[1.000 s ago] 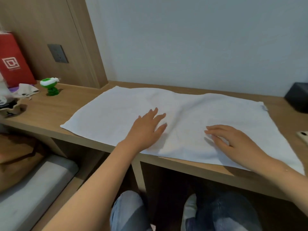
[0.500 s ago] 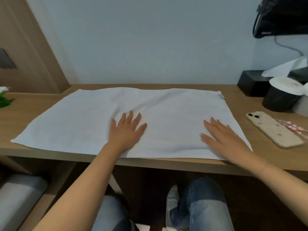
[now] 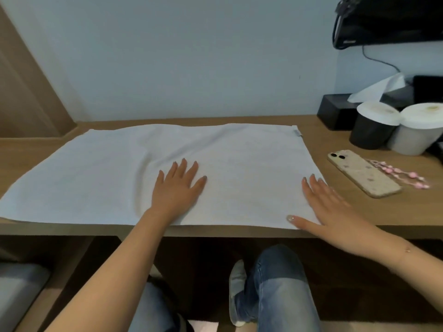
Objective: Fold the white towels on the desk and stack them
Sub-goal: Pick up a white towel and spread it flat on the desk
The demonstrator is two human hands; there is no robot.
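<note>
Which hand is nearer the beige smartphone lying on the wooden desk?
Right. The right hand lies flat on the white towel's right edge, just left of the beige smartphone. The left hand presses the towel's middle, much farther away.

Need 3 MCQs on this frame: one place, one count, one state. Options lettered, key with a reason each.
1. Where is the phone?
A. on the towel
B. on the desk, right of the towel
C. in a hand

2. How many lidded cups stand behind it?
A. one
B. two
C. four

3. The white towel is:
A. spread flat
B. folded in half
C. rolled up

Key: 1 B, it lies on bare wood; 2 B, a dark cup and a pale cup; 3 A, the left hand and right hand press flat on a single layer.
</note>
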